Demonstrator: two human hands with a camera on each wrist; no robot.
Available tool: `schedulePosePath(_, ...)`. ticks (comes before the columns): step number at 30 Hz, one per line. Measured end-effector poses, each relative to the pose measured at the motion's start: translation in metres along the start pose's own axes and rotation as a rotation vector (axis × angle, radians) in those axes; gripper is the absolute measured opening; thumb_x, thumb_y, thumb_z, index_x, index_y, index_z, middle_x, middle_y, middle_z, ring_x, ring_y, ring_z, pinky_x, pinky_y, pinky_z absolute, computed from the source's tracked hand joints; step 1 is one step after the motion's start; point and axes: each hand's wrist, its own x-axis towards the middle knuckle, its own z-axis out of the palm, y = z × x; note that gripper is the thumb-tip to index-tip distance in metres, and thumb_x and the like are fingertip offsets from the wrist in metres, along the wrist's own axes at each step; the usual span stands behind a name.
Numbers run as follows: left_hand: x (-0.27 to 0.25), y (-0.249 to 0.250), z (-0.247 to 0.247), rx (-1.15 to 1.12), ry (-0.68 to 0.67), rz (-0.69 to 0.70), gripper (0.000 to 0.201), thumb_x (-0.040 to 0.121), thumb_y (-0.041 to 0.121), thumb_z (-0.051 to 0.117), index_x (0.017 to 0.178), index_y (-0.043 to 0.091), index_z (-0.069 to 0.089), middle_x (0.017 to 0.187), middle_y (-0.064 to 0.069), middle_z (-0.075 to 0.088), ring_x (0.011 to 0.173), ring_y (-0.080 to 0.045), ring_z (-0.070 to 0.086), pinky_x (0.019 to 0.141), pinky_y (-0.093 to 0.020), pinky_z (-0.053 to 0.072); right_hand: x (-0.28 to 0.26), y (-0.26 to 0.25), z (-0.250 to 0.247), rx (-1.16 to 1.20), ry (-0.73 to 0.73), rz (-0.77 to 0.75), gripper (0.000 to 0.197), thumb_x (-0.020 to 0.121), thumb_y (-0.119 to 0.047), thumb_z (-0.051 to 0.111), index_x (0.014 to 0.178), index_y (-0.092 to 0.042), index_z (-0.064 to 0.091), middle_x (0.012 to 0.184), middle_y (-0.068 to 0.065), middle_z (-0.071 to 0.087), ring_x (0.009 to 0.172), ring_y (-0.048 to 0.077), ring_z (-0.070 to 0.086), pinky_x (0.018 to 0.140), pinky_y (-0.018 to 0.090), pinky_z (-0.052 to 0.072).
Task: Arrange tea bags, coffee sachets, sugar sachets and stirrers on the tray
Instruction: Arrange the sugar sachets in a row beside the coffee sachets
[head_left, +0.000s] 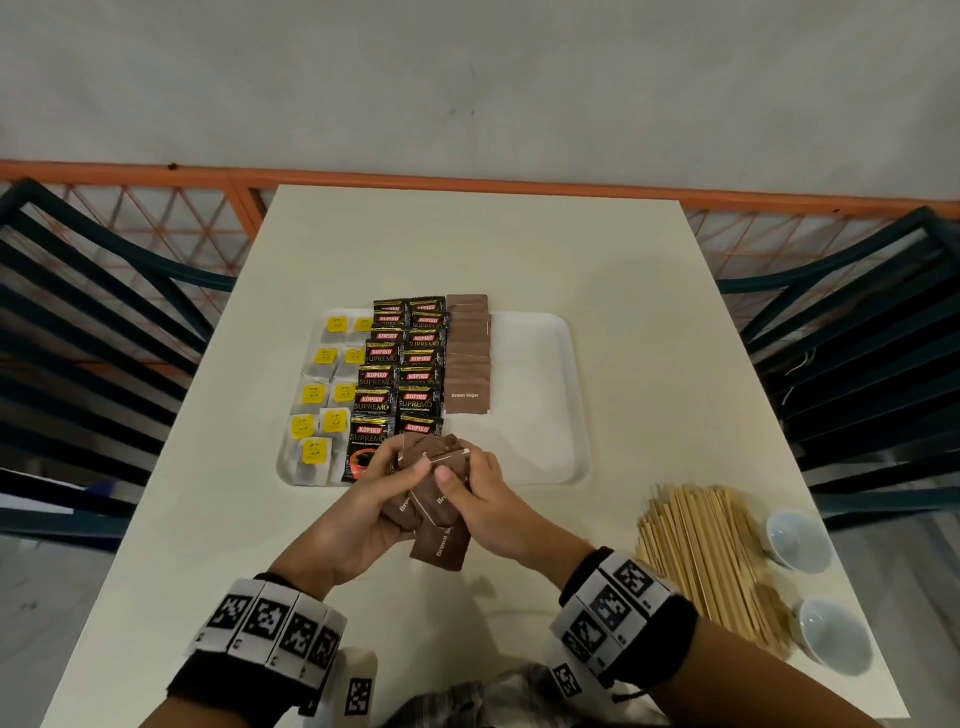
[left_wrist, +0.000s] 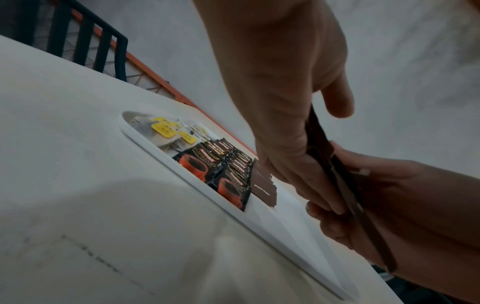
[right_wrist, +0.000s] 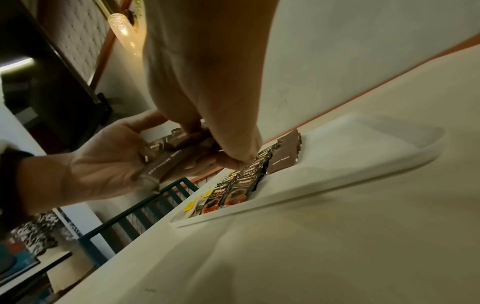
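Observation:
A white tray (head_left: 540, 364) lies mid-table. On it, from left: tea bags with yellow tags (head_left: 324, 395), two columns of black coffee sachets (head_left: 400, 374), one column of brown sugar sachets (head_left: 468, 358). Its right part is bare. Just in front of the tray my left hand (head_left: 379, 493) holds a loose bunch of brown sugar sachets (head_left: 439, 525). My right hand (head_left: 478, 493) pinches sachets in that same bunch with thumb and fingers. In the right wrist view the bunch (right_wrist: 166, 162) lies across the left palm. Wooden stirrers (head_left: 706, 561) lie heaped on the table at the right.
Two small pale bowls (head_left: 795, 540) (head_left: 836, 636) stand by the table's right edge beside the stirrers. Dark slatted chairs (head_left: 98, 332) flank the table on both sides. An orange rail and mesh run behind the far edge.

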Motion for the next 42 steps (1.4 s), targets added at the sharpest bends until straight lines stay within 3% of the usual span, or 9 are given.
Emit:
schedulePosePath(4, -0.001, -0.005, 0.002, 0.083, -0.042, 0.013, 0.076, 0.069, 0.006, 0.067, 0.127, 0.049, 0.043, 0.114, -0.002, 0.067, 0.092, -0.027, 0.068, 0.065, -0.038, 0.056, -0.001, 0.000, 0.005, -0.031, 0.020, -0.003, 0.053, 0.097, -0.040, 0.033, 0.144, -0.022, 0.017, 0.124, 0.004, 0.026, 0.121, 0.015, 0.035, 0.094, 0.014, 0.035)
schedulePosePath(9, -0.002, -0.007, 0.008, 0.122, -0.103, 0.019, 0.085, 0.066, -0.006, 0.066, 0.125, 0.050, 0.040, 0.114, -0.001, 0.066, 0.104, -0.024, 0.064, 0.081, -0.046, 0.055, 0.004, 0.004, 0.004, 0.078, 0.041, 0.007, 0.049, 0.098, -0.041, 0.031, 0.142, -0.022, 0.023, 0.136, 0.005, 0.037, 0.125, 0.016, 0.039, 0.106, 0.027, 0.034)
schedulePosePath(14, -0.001, -0.010, 0.004, 0.108, -0.042, 0.083, 0.080, 0.069, -0.018, 0.066, 0.120, 0.039, 0.045, 0.103, -0.003, 0.065, 0.084, -0.018, 0.068, 0.063, -0.034, 0.057, 0.006, 0.006, -0.008, 0.180, 0.073, 0.017, 0.036, 0.099, -0.032, 0.035, 0.129, -0.016, 0.045, 0.125, 0.007, 0.057, 0.115, 0.020, 0.055, 0.102, 0.038, 0.044)
schedulePosePath(19, -0.003, -0.011, -0.004, 0.056, -0.042, 0.112, 0.081, 0.051, -0.003, 0.075, 0.117, 0.035, 0.048, 0.099, 0.001, 0.070, 0.084, -0.019, 0.069, 0.061, -0.033, 0.057, 0.002, 0.000, -0.022, 0.177, -0.023, 0.026, 0.032, 0.098, -0.031, 0.040, 0.122, -0.016, 0.054, 0.100, 0.000, 0.065, 0.085, 0.012, 0.060, 0.072, 0.022, 0.051)
schedulePosePath(23, -0.004, -0.009, -0.015, 0.022, -0.042, 0.128, 0.077, 0.061, -0.017, 0.064, 0.119, 0.032, 0.049, 0.101, -0.002, 0.070, 0.086, -0.019, 0.068, 0.066, -0.033, 0.057, -0.002, -0.003, -0.030, 0.115, -0.076, -0.015, 0.032, 0.097, -0.022, 0.044, 0.126, -0.015, 0.054, 0.077, 0.000, 0.059, 0.060, 0.007, 0.052, 0.054, 0.018, 0.045)
schedulePosePath(28, -0.005, -0.008, -0.023, 0.026, -0.069, 0.086, 0.092, 0.041, 0.011, 0.090, 0.120, 0.035, 0.051, 0.105, -0.002, 0.070, 0.090, -0.019, 0.068, 0.068, -0.033, 0.057, 0.001, -0.004, -0.030, 0.155, 0.007, -0.066, 0.032, 0.090, -0.011, 0.058, 0.121, -0.018, 0.057, 0.063, -0.009, 0.061, 0.054, 0.007, 0.052, 0.051, 0.017, 0.043)
schedulePosePath(31, -0.006, -0.005, -0.029, 0.018, -0.065, 0.095, 0.096, 0.035, 0.026, 0.095, 0.120, 0.038, 0.052, 0.109, -0.002, 0.069, 0.094, -0.019, 0.067, 0.069, -0.034, 0.057, 0.005, -0.005, -0.030, 0.126, 0.059, -0.082, 0.014, 0.085, -0.013, 0.064, 0.098, -0.013, 0.060, 0.065, -0.005, 0.065, 0.053, 0.007, 0.055, 0.051, 0.017, 0.044)
schedulePosePath(35, -0.008, 0.000, -0.035, 0.060, -0.094, 0.114, 0.094, 0.039, 0.027, 0.094, 0.122, 0.037, 0.051, 0.112, -0.002, 0.068, 0.097, -0.020, 0.067, 0.070, -0.034, 0.057, 0.010, -0.006, -0.026, 0.103, 0.022, -0.081, 0.007, 0.083, -0.013, 0.066, 0.084, -0.017, 0.060, 0.062, -0.009, 0.067, 0.057, 0.008, 0.058, 0.053, 0.017, 0.046)
schedulePosePath(42, -0.007, 0.000, -0.050, 0.005, -0.089, 0.111, 0.089, 0.036, 0.023, 0.094, 0.115, 0.032, 0.055, 0.105, -0.005, 0.070, 0.090, -0.021, 0.068, 0.070, -0.033, 0.057, 0.020, -0.011, -0.027, 0.248, -0.086, -0.068, 0.013, 0.091, -0.009, 0.054, 0.094, -0.014, 0.065, 0.083, 0.002, 0.067, 0.071, 0.012, 0.063, 0.065, 0.022, 0.053)
